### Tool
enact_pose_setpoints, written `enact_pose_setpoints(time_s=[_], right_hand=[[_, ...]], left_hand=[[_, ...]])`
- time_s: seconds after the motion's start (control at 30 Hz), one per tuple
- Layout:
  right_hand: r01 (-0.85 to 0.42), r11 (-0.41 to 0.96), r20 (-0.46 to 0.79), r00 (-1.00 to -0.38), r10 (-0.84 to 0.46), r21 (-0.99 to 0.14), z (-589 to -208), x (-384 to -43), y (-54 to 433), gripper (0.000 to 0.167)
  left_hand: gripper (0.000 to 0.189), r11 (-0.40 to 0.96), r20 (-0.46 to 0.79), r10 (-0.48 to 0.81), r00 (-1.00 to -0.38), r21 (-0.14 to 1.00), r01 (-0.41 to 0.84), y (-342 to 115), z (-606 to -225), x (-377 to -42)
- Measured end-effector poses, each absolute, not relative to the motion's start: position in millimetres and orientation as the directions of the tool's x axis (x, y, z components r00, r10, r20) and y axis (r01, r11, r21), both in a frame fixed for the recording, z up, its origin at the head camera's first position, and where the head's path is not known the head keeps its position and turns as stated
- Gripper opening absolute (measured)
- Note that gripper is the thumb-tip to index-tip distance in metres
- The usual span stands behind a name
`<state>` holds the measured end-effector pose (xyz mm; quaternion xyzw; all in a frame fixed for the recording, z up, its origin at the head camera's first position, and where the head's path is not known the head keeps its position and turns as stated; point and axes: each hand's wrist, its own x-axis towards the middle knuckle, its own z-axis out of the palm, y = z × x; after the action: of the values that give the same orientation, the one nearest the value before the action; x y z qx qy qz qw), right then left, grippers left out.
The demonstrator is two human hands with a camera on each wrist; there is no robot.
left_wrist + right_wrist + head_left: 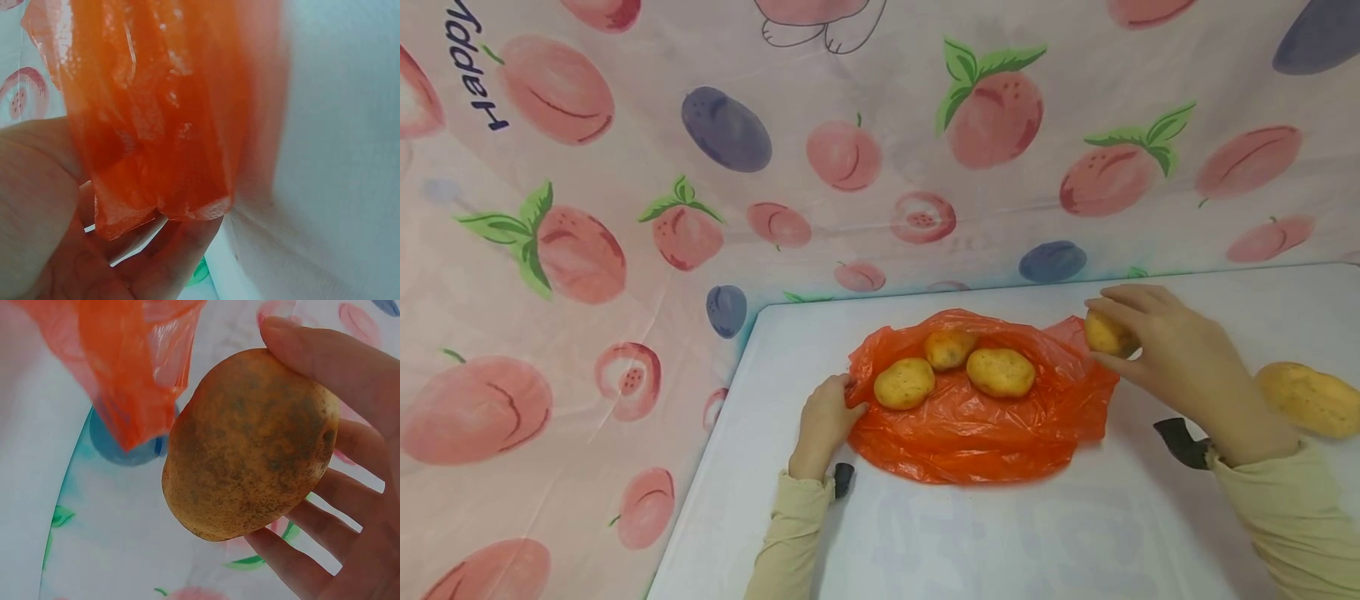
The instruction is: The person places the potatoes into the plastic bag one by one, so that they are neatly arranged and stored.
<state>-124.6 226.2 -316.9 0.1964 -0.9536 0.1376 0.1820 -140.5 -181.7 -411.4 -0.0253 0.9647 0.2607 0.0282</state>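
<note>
The right hand (1180, 358) holds a potato (1107, 333) just off the bag's (970, 425) far right corner, fingers and thumb curled around it. The hand covers part of it in the head view; the right wrist view shows most of its speckled skin.

The left hand (823, 421) pinches the left edge of the bag, which lies crumpled on the white table (1000, 542). In the left wrist view the orange film fills the frame and blurs, with fingers dim behind it.

Three potatoes (1000, 372) lie on the bag. Another one (1311, 400) lies at the right, behind the right forearm.
</note>
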Motion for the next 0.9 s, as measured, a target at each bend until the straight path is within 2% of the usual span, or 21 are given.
enact_pose_setpoints(time_s=[0.33, 0.57, 0.9], right_hand=[[-0.45, 0.864, 0.384, -0.856, -0.344, -0.228, -316, -121, 202, 0.068], [-0.507, 0.831, 0.433, -0.817, -0.381, -0.227, -318, -121, 186, 0.065], [-0.546, 0.793, 0.438, -0.803, -0.404, -0.269, -323, -124, 165, 0.062]], left_hand=[[0.048, 0.862, -0.065, -0.03, -0.997, 0.504, -0.059, -182, -411, -140], [0.046, 0.859, -0.056, -0.024, -0.998, 0.51, -0.049, -182, -412, -140], [0.047, 0.862, -0.055, -0.027, -0.998, 0.504, -0.051, -183, -413, -140]])
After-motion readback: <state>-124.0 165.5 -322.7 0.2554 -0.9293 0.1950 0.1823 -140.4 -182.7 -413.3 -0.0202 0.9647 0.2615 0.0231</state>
